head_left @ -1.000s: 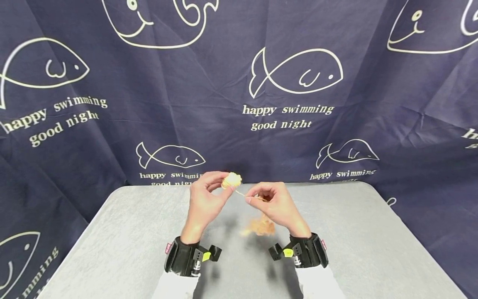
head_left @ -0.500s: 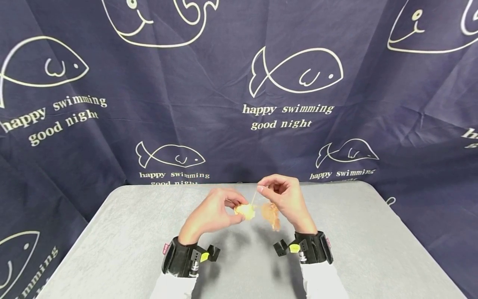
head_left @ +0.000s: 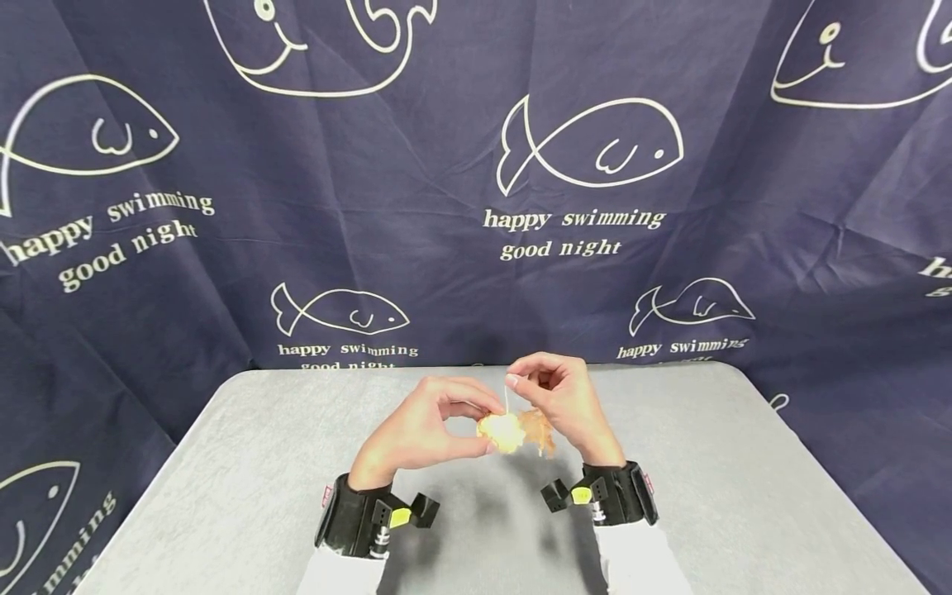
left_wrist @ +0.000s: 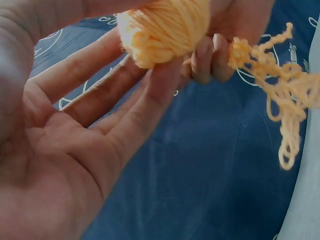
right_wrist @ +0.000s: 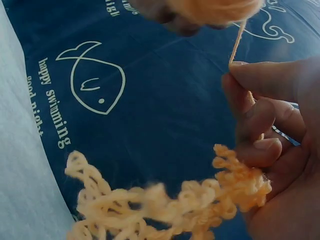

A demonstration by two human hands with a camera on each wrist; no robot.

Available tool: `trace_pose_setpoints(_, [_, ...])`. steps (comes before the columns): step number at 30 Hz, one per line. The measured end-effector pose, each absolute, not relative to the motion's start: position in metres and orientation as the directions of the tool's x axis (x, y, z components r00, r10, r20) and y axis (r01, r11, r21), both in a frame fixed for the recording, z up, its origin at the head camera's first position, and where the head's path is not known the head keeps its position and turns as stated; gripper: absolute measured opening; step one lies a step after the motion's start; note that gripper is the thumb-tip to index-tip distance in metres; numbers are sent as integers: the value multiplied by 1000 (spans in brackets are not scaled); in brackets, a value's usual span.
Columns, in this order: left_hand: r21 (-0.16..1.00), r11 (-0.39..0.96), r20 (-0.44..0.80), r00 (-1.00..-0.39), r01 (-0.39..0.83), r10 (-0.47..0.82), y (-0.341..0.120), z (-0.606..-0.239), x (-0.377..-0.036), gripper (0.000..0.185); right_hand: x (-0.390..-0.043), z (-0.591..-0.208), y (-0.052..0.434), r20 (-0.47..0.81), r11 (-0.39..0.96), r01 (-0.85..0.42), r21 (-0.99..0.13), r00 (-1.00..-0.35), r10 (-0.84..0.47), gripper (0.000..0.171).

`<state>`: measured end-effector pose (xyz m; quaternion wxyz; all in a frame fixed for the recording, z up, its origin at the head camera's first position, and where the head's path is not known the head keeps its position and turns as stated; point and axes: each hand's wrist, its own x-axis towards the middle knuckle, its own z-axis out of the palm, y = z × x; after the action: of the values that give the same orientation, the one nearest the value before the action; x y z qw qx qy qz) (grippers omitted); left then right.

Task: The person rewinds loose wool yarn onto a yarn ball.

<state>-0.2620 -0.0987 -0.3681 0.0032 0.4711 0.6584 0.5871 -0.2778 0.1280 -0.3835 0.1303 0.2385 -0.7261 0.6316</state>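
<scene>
Key relation: a short yarn strand (head_left: 507, 400) ran nearly upright in the head view, from the upper edge of the yarn ball (head_left: 502, 432) to the fingertips of the right grip (head_left: 559, 398). The ball lay below and a little to the left of that pinch. The left grip (head_left: 426, 423) was nearer the ball, in direct contact with it. Strand looked straight; the ball's own long axis could not be told.

Left grip: spread about as wide as the ball, which it held between thumb and fingertips, off to that grip's right; other fingers splayed loosely. Right grip: thumb and index closed together on the strand, remaining fingers curled in.

A crochet-like piece (head_left: 537, 433) hung below the right grip, on its palm side, apart from the ball in the left wrist view. Exact join with the strand was unclear.

Count: two grips, one ball, one strand between them, one crochet-like piece, all above one grey worktop (head_left: 714, 496). Beyond both grips hung one fish-print cloth (head_left: 416, 207).
</scene>
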Motion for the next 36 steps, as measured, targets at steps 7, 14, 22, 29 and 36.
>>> trace_pose_setpoints(7, [748,-297,648,-555,593,521,-99,-368,-266,33,-280,-386,123,444,68,-478,-876,-853,-274,8])
trace_pose_setpoints(14, [766,-364,629,-735,530,252,-95,-366,-266,32,-278,-386,116,432,55,-472,-880,-842,-324,8])
trace_pose_setpoints(22, [798,-395,471,-880,455,-62,-84,-365,-265,28,-275,-386,106,445,117,-505,-855,-830,-336,5])
trace_pose_setpoints(29, [824,-279,452,-868,494,-204,-81,-369,-269,30,-272,-385,103,461,121,-526,-842,-818,-343,5])
trace_pose_setpoints(36, [791,37,609,-781,611,-137,-80,-377,-273,28,-268,-377,110,549,59,-586,-808,-785,-286,6])
